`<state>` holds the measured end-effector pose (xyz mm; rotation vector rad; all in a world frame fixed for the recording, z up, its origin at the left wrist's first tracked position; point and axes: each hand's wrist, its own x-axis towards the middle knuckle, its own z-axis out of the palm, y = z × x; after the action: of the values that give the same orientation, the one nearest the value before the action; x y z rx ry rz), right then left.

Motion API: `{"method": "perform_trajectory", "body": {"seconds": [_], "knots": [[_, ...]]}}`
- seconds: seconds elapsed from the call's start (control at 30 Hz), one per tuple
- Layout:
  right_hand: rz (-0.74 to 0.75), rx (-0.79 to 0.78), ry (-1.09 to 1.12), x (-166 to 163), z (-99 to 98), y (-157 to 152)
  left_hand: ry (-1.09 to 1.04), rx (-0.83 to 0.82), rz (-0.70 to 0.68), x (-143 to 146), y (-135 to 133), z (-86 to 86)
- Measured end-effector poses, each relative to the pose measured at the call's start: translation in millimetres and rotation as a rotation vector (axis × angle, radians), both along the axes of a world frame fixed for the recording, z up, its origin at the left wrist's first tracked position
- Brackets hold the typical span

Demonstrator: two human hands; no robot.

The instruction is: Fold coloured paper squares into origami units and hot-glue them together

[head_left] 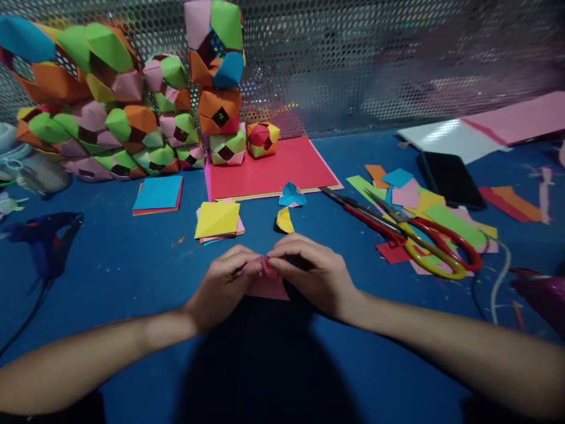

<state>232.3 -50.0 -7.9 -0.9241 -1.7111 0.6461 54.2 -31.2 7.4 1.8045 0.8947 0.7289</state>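
Note:
Both my hands meet at the middle of the blue table (132,265) over a small pink paper piece (268,284). My left hand (225,282) pinches its left side with curled fingers. My right hand (311,271) pinches its top fold from the right. The paper's lower part lies flat on the table below my fingers. Just beyond my hands lie a folded yellow piece (285,219) and a folded blue piece (291,195).
Stacks of colourful paper cubes (115,112) stand at the back left against a perforated metal screen. Also on the table: a red sheet (273,166), small paper squares (217,221), two scissors (415,235) on scraps, a phone (450,178), glue guns at both edges.

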Motion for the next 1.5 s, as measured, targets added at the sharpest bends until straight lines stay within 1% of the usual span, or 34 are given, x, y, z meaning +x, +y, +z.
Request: {"method": "perform_trajectory", "body": {"seconds": [0.13,0.27,0.37,0.5,0.63,0.73,0.87,1.1,1.27,1.4,1.5], "knots": [[0.049,-0.012,-0.022,0.9,-0.3,-2.4,0.005,-0.042,0.006,0.2,-0.3,-0.1],[0.067,-0.061,-0.082,0.1,0.9,-3.8,0.017,-0.079,0.025,0.4,0.0,3.3],[0.038,-0.064,-0.123,-1.8,-1.5,-3.8,0.026,-0.089,0.065,0.5,0.2,3.6],[-0.041,-0.052,-0.149,-3.0,-8.1,-2.8,0.087,-0.085,0.136,0.7,0.4,1.1],[-0.034,-0.057,-0.156,-3.5,-10.3,-2.3,0.107,-0.096,0.146,1.1,0.1,1.7],[-0.035,-0.062,-0.144,-4.1,-9.7,-2.2,0.112,-0.115,0.138,1.3,-0.2,2.6],[-0.042,-0.008,-0.140,-3.7,-10.8,-1.5,0.122,-0.141,0.118,1.2,0.1,2.3],[0.056,0.127,-0.156,-1.4,-15.6,-1.3,0.110,-0.202,0.123,1.5,1.8,5.2],[0.059,0.143,-0.153,0.0,-15.9,-0.6,0.132,-0.160,0.102,1.7,2.7,3.3],[0.093,0.148,-0.154,1.9,-15.2,0.1,0.113,-0.194,0.073,-0.2,3.9,1.2],[0.085,0.146,-0.218,3.8,-15.0,-0.2,0.082,-0.210,0.039,-2.6,4.9,1.7]]}}
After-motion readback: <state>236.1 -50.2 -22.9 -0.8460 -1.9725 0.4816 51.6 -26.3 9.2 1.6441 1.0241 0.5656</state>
